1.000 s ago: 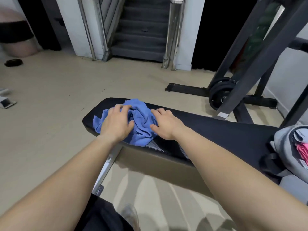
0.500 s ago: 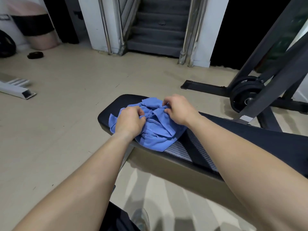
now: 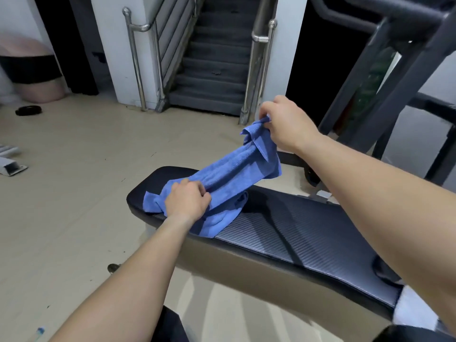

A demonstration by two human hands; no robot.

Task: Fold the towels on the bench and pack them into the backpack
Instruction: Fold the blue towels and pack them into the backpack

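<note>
A crumpled blue towel (image 3: 229,174) stretches up from the far left end of the black padded bench (image 3: 296,233). My right hand (image 3: 286,124) pinches one corner of the towel and holds it raised above the bench. My left hand (image 3: 187,199) grips the lower bunch of the towel, low over the bench pad. The backpack is out of view.
A dark weight rack frame (image 3: 385,77) stands behind the bench on the right. Grey stairs (image 3: 212,70) with steel handrails rise at the back. A metal bracket (image 3: 12,166) and a small black disc (image 3: 28,110) lie on the beige floor at left.
My right hand has lifted a corner of the towel up and to the right, pulling the bunch open. My left hand stays gripping the low end. The view shifted left, so the backpack left the frame.
</note>
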